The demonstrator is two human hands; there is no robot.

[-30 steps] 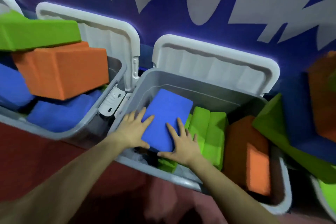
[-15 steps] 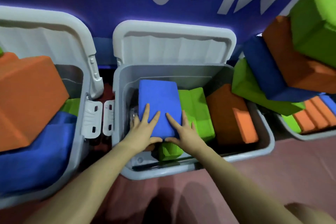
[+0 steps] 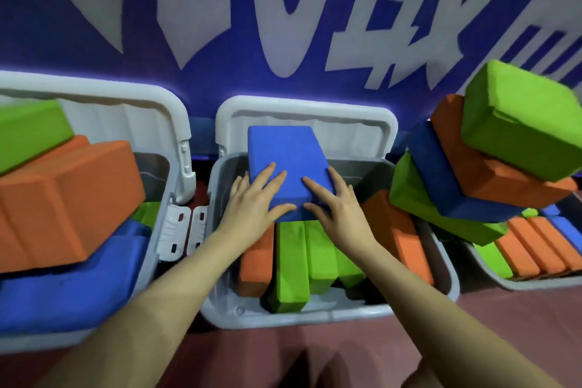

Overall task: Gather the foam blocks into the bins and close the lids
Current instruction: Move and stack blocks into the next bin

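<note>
Fingers: our left hand (image 3: 256, 201) and right hand (image 3: 338, 208) lie spread on the blue block (image 3: 285, 164), thumbs hooked under its near edge.
Blue block: tilted, its far end against the open lid (image 3: 356, 129) beyond our fingertips.
Middle bin (image 3: 302, 315): under our palms, green blocks (image 3: 302, 264) and orange blocks (image 3: 400, 239) inside.
Side bins: heaped left bin (image 3: 157, 186) and right bin (image 3: 491, 274).

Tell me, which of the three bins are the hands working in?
The middle bin: both hands hold a blue block over it. The left bin and right bin go untouched.
</note>
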